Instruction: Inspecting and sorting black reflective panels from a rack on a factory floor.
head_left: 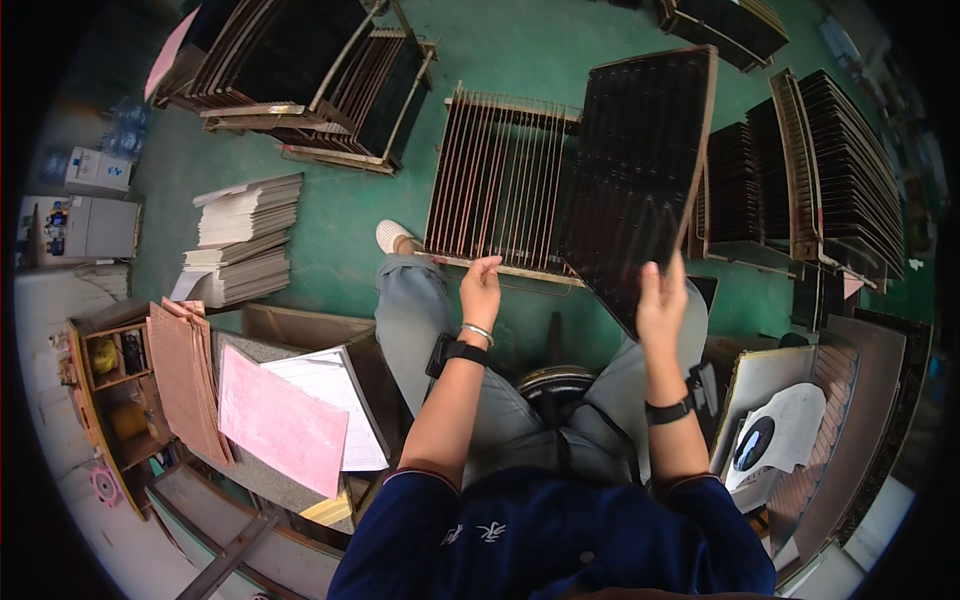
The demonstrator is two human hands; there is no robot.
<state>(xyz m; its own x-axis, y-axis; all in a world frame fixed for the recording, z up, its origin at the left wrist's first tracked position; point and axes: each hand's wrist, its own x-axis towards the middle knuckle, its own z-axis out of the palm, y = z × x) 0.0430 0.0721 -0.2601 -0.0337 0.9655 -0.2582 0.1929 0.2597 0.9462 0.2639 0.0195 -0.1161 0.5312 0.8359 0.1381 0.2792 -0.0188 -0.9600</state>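
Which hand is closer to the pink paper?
Left. The left hand is above and right of the pink paper; the right hand, holding the dark panel, is farther right.
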